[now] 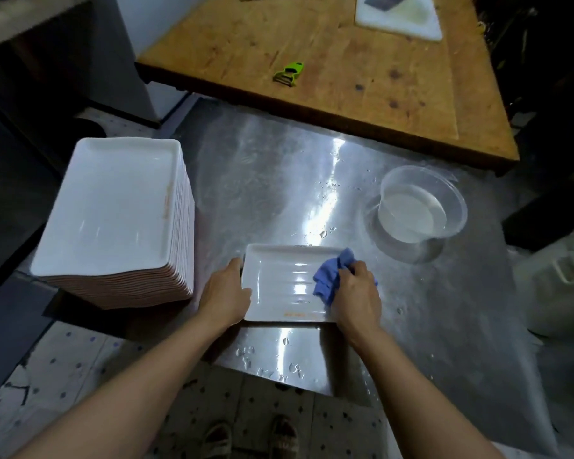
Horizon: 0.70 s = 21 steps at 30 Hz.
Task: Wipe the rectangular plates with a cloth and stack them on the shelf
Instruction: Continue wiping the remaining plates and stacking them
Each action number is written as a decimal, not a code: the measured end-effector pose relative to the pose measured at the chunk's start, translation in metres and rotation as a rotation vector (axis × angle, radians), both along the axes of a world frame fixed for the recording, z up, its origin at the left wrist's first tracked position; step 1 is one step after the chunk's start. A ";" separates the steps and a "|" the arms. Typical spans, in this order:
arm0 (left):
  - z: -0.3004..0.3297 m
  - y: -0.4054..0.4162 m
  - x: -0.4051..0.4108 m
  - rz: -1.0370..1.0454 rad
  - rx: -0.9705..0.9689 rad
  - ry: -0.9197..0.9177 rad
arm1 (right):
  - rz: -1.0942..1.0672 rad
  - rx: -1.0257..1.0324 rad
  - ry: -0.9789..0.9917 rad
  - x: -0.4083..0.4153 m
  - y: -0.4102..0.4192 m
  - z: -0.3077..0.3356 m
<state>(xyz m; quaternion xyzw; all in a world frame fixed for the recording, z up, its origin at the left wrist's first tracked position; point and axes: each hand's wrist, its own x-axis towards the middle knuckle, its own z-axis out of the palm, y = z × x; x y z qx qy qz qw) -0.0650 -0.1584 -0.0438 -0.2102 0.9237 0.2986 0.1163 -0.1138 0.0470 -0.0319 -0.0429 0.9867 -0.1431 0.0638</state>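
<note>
While the left hand (pixel 224 298) grips the glossy white rectangular plate (pixel 279 286) at its 9 o'clock rim on the wet steel surface (pixel 279 180), right-hand (pixel 356 298) fingers (pixel 358 270) clamp a crumpled blue cloth (pixel 330 278) at 3 o'clock.

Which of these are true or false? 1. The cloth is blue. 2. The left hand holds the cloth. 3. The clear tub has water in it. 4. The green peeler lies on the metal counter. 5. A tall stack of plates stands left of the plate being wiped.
1. True: the cloth is blue.
2. False: the right hand grips it; the left hand holds the edge of the plate.
3. True: the clear tub holds water.
4. False: the green peeler lies on the wooden table.
5. True: the stack of plates stands to its left.
</note>
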 end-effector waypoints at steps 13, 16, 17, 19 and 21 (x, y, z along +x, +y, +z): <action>-0.005 -0.002 0.002 0.005 0.061 0.035 | 0.118 -0.222 0.102 -0.009 -0.074 -0.012; -0.007 -0.003 0.001 -0.008 0.044 0.052 | 0.197 -0.248 0.049 -0.006 -0.098 -0.011; -0.007 -0.003 0.001 -0.011 0.042 0.064 | 0.236 -0.258 0.036 -0.005 -0.104 -0.011; -0.007 -0.003 0.000 -0.013 0.054 0.089 | 0.321 -0.289 0.002 -0.005 -0.110 -0.011; -0.005 -0.006 0.000 -0.019 0.072 0.100 | 0.358 -0.322 -0.048 -0.009 -0.110 -0.010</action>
